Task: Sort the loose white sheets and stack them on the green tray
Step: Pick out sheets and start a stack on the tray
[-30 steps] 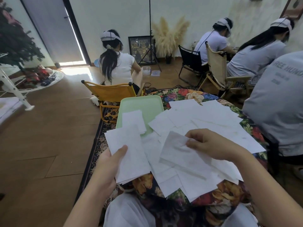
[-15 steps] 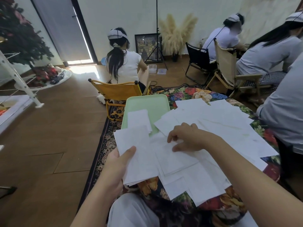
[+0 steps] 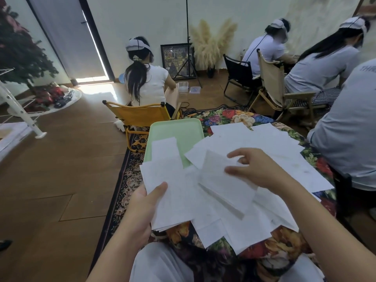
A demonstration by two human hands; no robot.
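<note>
Many loose white sheets [image 3: 264,143] lie scattered over a floral tablecloth [image 3: 230,117]. At the table's far left stands a pale green tray [image 3: 177,129] with one small white sheet [image 3: 164,147] on it. My left hand [image 3: 142,206] grips a stack of white sheets [image 3: 173,192] at the table's near left edge, thumb on top. My right hand [image 3: 254,167] pinches a single white sheet [image 3: 221,180] between thumb and fingers, lifting it a little above the pile, just right of the stack.
A person in grey [image 3: 345,123] sits close at the table's right side. A yellow folding chair [image 3: 138,117] with a seated person stands just beyond the tray. More seated people and chairs are at the back right. Wooden floor lies to the left.
My right hand has moved from pressing flat on the pile to pinching one sheet and raising it. The left hand keeps its stack in about the same place.
</note>
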